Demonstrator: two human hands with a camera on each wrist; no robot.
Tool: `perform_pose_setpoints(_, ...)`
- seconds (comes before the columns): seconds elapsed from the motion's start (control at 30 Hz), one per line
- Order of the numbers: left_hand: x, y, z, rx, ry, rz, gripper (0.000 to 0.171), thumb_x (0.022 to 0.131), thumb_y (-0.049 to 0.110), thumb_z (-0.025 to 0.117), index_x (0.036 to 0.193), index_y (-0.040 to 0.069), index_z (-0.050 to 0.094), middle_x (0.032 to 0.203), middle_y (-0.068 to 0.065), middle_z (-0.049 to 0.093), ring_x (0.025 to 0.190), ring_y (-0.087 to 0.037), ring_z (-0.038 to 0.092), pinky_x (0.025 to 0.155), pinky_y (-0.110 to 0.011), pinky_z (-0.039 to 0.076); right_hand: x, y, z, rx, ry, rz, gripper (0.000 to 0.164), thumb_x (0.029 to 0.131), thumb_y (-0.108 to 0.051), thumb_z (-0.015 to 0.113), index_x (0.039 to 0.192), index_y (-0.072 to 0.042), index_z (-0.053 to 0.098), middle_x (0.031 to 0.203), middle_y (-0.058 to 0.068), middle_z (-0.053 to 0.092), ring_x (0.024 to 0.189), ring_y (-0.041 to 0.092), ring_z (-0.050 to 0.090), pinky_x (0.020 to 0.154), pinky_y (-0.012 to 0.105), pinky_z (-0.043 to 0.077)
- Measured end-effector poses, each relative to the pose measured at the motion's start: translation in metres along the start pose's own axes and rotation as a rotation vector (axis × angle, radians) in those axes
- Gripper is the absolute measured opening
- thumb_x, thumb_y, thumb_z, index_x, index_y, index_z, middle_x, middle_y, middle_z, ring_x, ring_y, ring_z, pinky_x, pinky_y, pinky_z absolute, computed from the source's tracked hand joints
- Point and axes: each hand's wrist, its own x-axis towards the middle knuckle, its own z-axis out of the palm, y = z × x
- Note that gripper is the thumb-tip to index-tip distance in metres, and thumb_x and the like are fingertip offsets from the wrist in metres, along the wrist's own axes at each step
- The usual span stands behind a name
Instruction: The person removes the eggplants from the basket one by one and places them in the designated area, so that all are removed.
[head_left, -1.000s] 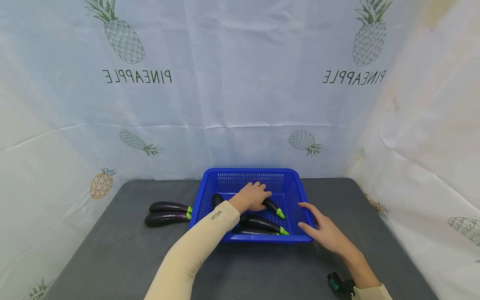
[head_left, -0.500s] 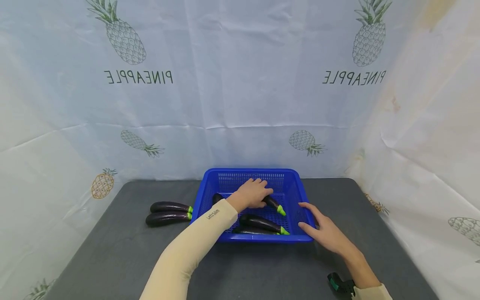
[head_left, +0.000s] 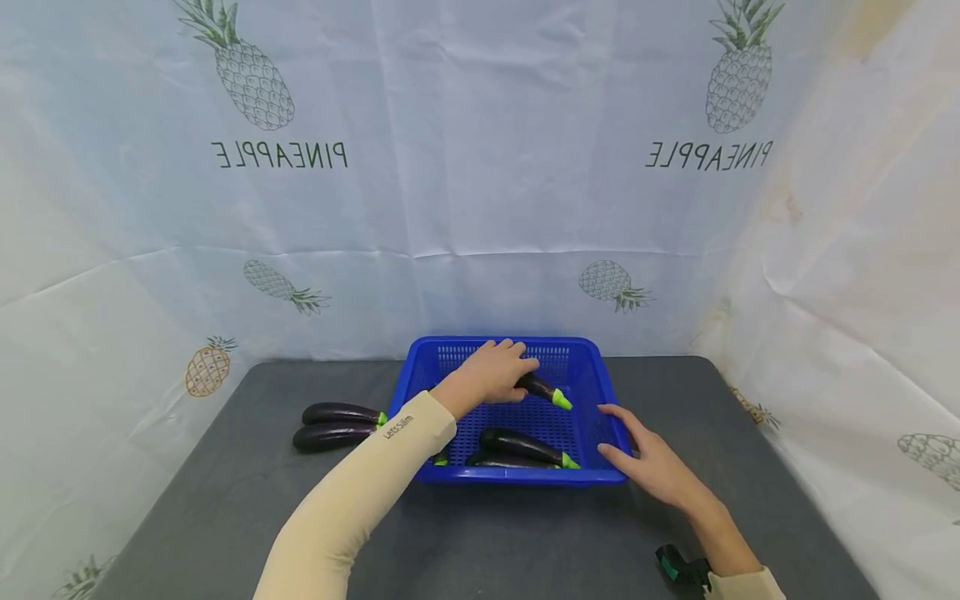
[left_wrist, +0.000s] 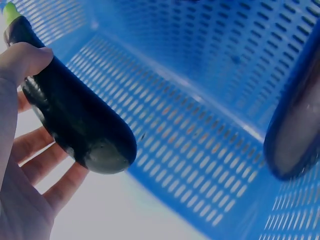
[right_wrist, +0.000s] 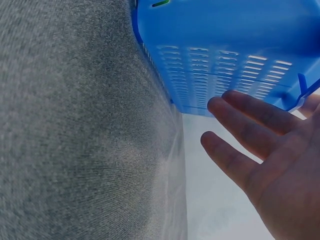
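Observation:
In the head view my left hand [head_left: 491,372] holds a dark purple eggplant [head_left: 538,387] over the back of the blue basket [head_left: 525,476], its green stem pointing right. The left wrist view has the thumb across this eggplant [left_wrist: 80,105] near the stem and the fingers behind it. Two eggplants [head_left: 525,446] lie at the basket's front, and another eggplant [head_left: 441,457] on its left is mostly hidden by my forearm. My right hand [head_left: 656,458] is at the basket's right rim, and its fingers [right_wrist: 245,125] look straight beside the outer wall in the right wrist view.
Two more eggplants [head_left: 337,425] lie side by side on the grey table [head_left: 225,500], left of the basket. A black and green object [head_left: 678,568] shows by my right wrist. Behind the table hangs a pineapple-print cloth [head_left: 487,208].
My left hand has lifted the eggplant and moved slightly back and left with it, and the forearm has swung left. My right hand has stayed at the basket's rim.

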Motion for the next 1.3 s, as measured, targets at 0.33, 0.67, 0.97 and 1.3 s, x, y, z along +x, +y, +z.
perform_pose_setpoints(0.33,-0.025,-0.011,-0.024,0.042,0.058,-0.006,0.047,0.098,0.048,0.063,0.14,0.028,0.058,0.128,-0.004,0.058,0.114,-0.023,0.056,0.096,-0.044,0.047,0.001,-0.001,0.001,-0.025,0.009,0.018,0.064,0.102,-0.031,0.062,0.155,-0.011,0.033,0.153,0.034,0.036,0.125,0.051,0.055,0.089,0.056,0.055)
perform_pose_setpoints(0.67,-0.054,-0.024,-0.033,0.038,0.093,-0.028,0.044,0.097,0.049,0.065,0.134,0.026,0.06,0.121,-0.004,0.058,0.109,-0.023,0.055,0.091,-0.044,0.046,0.0,0.004,0.002,-0.038,0.016,0.001,0.063,0.102,-0.031,0.061,0.155,-0.012,0.033,0.153,0.033,0.036,0.125,0.052,0.054,0.089,0.058,0.054)
perform_pose_setpoints(0.97,-0.087,-0.038,-0.035,0.048,0.154,-0.04,0.037,0.097,0.047,0.065,0.125,0.023,0.063,0.109,-0.004,0.058,0.095,-0.022,0.053,0.079,-0.042,0.045,0.001,0.004,0.002,-0.041,0.02,-0.008,0.062,0.103,-0.031,0.061,0.155,-0.013,0.034,0.155,0.031,0.035,0.13,0.051,0.051,0.094,0.061,0.05)
perform_pose_setpoints(1.3,-0.126,-0.057,-0.034,0.006,0.193,-0.097,0.04,0.097,0.044,0.067,0.127,0.018,0.065,0.109,-0.006,0.058,0.09,-0.024,0.053,0.078,-0.043,0.046,0.001,0.001,0.0,-0.017,0.009,-0.019,0.064,0.102,-0.029,0.062,0.156,-0.01,0.032,0.154,0.033,0.035,0.127,0.051,0.053,0.09,0.058,0.054)
